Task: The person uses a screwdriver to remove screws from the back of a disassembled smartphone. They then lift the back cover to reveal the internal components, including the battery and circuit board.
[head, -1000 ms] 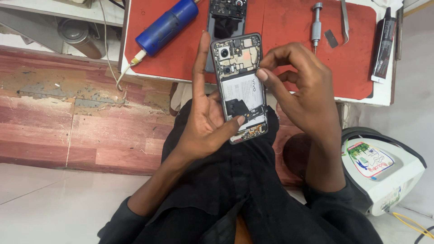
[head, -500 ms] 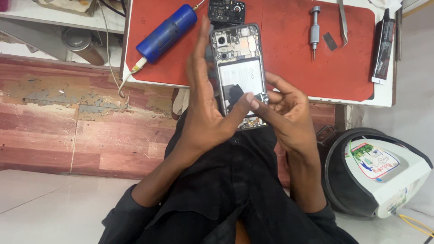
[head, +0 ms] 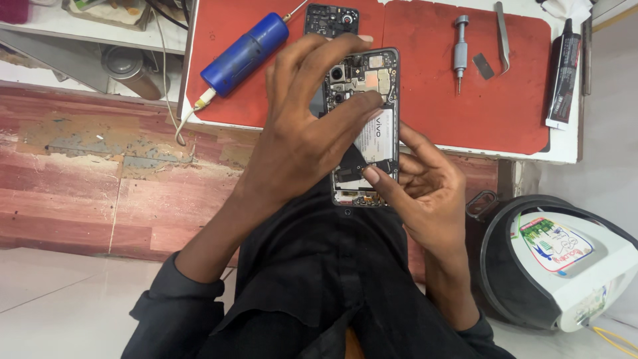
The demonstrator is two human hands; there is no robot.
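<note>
Left hand [head: 299, 139] fingers clamped over opened phone [head: 364, 126], held above counter [head: 465, 143] edge; right hand [head: 425, 193] fingers pinched at its lower board, where a slip risks tearing a flex.

Red work mat [head: 465, 100] on white bench. On mat: blue cylindrical tool [head: 244, 45], precision screwdriver [head: 460, 48], tweezers [head: 502, 36], small metal plate [head: 484, 66], detached black camera module [head: 331, 18]. Black glue tube [head: 563, 73] at mat's right edge. Black-and-white bin [head: 551, 266] on floor.
</note>
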